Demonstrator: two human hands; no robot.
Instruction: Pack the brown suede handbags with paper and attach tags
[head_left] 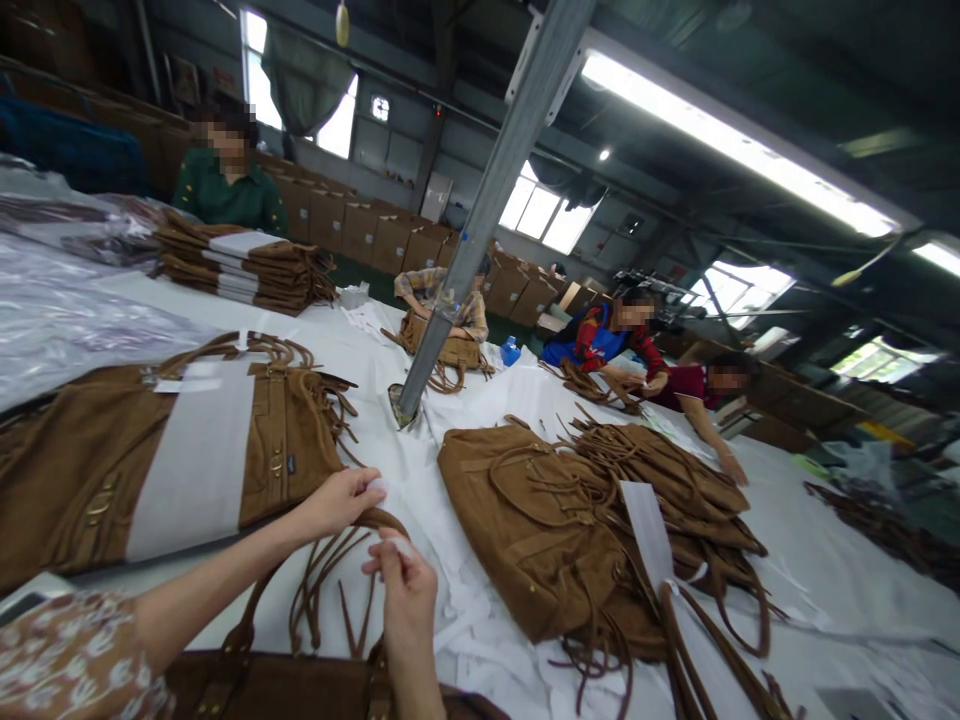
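A brown bag (300, 680) lies in front of me at the bottom edge, its handle (382, 518) arching up between my hands. My left hand (341, 503) is closed in a pinch just above the handle, with a small white piece of paper at its fingertips. Fingers curled, my right hand (409, 575) grips the handle on its right side. Several thin brown cords (319, 590) hang below my hands. To the left lies another brown bag (300, 430) with a wide white paper band (199, 460) around it.
More brown bags (540, 520) lie heaped at right, with white paper strips. A metal post (480, 220) rises from the white table (360, 395). Banded bags (240, 270) are stacked at back left beside plastic wrap (90, 310). Several people work across the table.
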